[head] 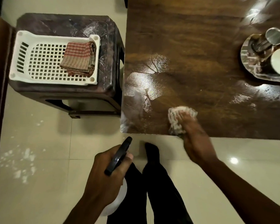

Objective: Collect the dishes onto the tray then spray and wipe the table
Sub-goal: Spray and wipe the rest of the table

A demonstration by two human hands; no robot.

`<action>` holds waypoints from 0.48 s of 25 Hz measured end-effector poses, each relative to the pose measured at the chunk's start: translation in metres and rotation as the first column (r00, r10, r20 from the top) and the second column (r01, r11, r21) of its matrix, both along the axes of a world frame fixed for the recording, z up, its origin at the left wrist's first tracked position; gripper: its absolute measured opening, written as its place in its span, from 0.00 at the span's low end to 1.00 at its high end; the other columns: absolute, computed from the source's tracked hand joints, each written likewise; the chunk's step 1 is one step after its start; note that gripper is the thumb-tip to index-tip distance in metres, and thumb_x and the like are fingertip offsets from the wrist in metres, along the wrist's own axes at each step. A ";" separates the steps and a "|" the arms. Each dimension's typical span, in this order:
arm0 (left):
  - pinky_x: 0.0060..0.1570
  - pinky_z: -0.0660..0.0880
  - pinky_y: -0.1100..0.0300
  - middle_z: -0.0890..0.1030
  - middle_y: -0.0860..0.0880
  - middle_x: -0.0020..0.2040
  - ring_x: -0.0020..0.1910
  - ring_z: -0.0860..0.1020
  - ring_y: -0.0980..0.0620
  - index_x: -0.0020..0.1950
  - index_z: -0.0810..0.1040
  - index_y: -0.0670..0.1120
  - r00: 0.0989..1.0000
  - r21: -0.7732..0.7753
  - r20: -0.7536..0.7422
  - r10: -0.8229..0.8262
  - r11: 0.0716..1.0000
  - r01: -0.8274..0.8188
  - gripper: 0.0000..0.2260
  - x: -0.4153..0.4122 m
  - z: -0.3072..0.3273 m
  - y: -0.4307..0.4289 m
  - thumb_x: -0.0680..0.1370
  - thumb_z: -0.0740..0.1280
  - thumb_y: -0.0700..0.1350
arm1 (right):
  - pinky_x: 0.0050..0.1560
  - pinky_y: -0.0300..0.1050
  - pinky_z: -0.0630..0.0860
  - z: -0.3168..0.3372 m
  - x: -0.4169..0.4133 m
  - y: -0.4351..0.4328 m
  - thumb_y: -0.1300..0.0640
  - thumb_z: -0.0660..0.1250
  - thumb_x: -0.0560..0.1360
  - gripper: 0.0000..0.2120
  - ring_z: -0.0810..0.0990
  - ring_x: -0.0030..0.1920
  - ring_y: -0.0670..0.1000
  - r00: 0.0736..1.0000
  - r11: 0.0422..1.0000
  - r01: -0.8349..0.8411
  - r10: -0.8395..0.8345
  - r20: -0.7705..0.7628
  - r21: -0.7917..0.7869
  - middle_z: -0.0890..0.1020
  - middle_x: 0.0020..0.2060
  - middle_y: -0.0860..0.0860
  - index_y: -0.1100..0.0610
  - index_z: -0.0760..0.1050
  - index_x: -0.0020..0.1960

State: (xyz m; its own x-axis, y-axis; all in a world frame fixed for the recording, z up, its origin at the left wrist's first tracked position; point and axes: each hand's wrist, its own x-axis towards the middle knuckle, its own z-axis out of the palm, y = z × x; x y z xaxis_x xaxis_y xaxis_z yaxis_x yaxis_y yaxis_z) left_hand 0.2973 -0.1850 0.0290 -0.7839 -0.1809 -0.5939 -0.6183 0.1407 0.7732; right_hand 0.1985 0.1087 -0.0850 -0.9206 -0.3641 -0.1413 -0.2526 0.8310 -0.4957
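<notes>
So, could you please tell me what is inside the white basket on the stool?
A folded checked cloth lies in the basket; whatever is beneath the cloth is hidden.

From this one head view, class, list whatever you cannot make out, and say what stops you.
1. Spray bottle, head view: the left hand wraps it, so most of its body and its fill level are hidden.
2. Tray, head view: cut off by the right edge, so the number of dishes on it is unknown.
3. Right hand on the wiping cloth, head view: motion blur hides how the fingers lie.
</notes>
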 end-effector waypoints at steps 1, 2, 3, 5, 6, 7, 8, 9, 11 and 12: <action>0.32 0.72 0.52 0.79 0.35 0.35 0.25 0.73 0.50 0.43 0.80 0.44 1.000 -0.001 -0.009 0.004 1.000 -0.004 0.10 -0.001 -0.001 0.000 0.76 0.69 0.50 | 0.84 0.56 0.59 0.001 -0.004 -0.002 0.64 0.59 0.77 0.34 0.61 0.85 0.55 0.986 0.986 0.165 -0.165 0.017 0.003 0.64 0.84 0.52 0.54 0.66 0.83; 0.32 0.72 0.52 0.80 0.35 0.36 0.25 0.73 0.50 0.43 0.81 0.43 1.000 0.007 -0.016 0.016 1.000 -0.016 0.10 -0.003 -0.002 0.000 0.76 0.68 0.50 | 0.84 0.57 0.59 0.001 -0.004 -0.018 0.62 0.58 0.77 0.34 0.58 0.86 0.54 0.964 0.965 0.263 -0.263 0.033 0.009 0.63 0.84 0.53 0.55 0.66 0.83; 0.32 0.72 0.51 0.80 0.35 0.36 0.25 0.73 0.49 0.44 0.81 0.42 0.999 0.020 -0.017 0.034 0.999 -0.034 0.10 -0.006 -0.003 0.001 0.76 0.68 0.49 | 0.84 0.59 0.58 -0.001 -0.001 -0.041 0.60 0.57 0.77 0.34 0.56 0.86 0.53 0.960 0.962 0.274 -0.274 0.050 0.006 0.62 0.85 0.53 0.56 0.65 0.84; 0.32 0.71 0.51 0.80 0.34 0.38 0.24 0.73 0.48 0.44 0.80 0.40 0.998 0.025 -0.009 0.058 0.998 -0.058 0.12 -0.011 -0.005 0.001 0.76 0.68 0.49 | 0.85 0.59 0.55 -0.003 0.012 -0.099 0.55 0.57 0.78 0.35 0.52 0.87 0.53 0.995 0.999 0.029 -0.030 0.093 0.015 0.58 0.86 0.52 0.55 0.62 0.85; 0.31 0.71 0.51 0.80 0.35 0.37 0.24 0.73 0.49 0.44 0.80 0.40 0.997 0.021 -0.006 0.070 0.997 -0.070 0.12 -0.014 -0.007 0.000 0.76 0.68 0.50 | 0.85 0.58 0.52 -0.004 0.017 -0.124 0.53 0.58 0.79 0.34 0.50 0.87 0.53 0.975 0.983 -0.183 0.181 0.126 0.005 0.57 0.86 0.52 0.55 0.62 0.85; 0.31 0.71 0.53 0.80 0.37 0.35 0.24 0.73 0.50 0.44 0.81 0.41 0.996 0.016 -0.006 0.089 0.996 -0.089 0.12 -0.016 -0.008 0.000 0.76 0.69 0.50 | 0.86 0.56 0.50 -0.007 0.018 -0.144 0.53 0.60 0.81 0.32 0.47 0.87 0.52 0.912 0.925 -0.381 0.377 0.162 -0.011 0.56 0.86 0.51 0.54 0.62 0.85; 0.30 0.71 0.54 0.80 0.40 0.33 0.24 0.73 0.52 0.44 0.82 0.42 0.994 0.011 -0.008 0.105 0.994 -0.105 0.11 -0.019 -0.008 -0.001 0.75 0.69 0.50 | 0.86 0.55 0.49 -0.009 0.013 -0.155 0.53 0.61 0.82 0.31 0.46 0.87 0.50 0.835 0.849 -0.527 0.523 0.171 -0.026 0.56 0.87 0.51 0.54 0.62 0.85; 0.29 0.71 0.56 0.80 0.43 0.31 0.24 0.73 0.53 0.43 0.82 0.43 0.994 0.006 -0.014 0.113 0.994 -0.113 0.11 -0.022 -0.008 -0.002 0.75 0.69 0.50 | 0.86 0.55 0.50 -0.012 0.001 -0.159 0.53 0.60 0.83 0.30 0.47 0.87 0.50 0.773 0.783 -0.622 0.618 0.143 -0.019 0.57 0.87 0.51 0.54 0.62 0.85; 0.30 0.70 0.52 0.79 0.40 0.32 0.24 0.72 0.51 0.43 0.80 0.42 0.993 0.008 -0.037 0.110 0.994 -0.110 0.11 -0.028 -0.008 -0.005 0.75 0.68 0.49 | 0.85 0.57 0.55 -0.015 -0.036 -0.155 0.52 0.56 0.84 0.31 0.51 0.87 0.52 0.714 0.713 -0.699 0.695 0.084 0.053 0.58 0.86 0.51 0.54 0.59 0.86; 0.30 0.70 0.52 0.79 0.37 0.33 0.25 0.71 0.50 0.42 0.80 0.42 0.992 0.017 -0.048 0.115 0.993 -0.114 0.10 -0.031 -0.008 -0.006 0.76 0.68 0.49 | 0.85 0.57 0.56 -0.013 -0.057 -0.153 0.50 0.54 0.84 0.32 0.51 0.87 0.53 0.723 0.718 -0.691 0.686 0.086 0.081 0.57 0.86 0.51 0.53 0.57 0.87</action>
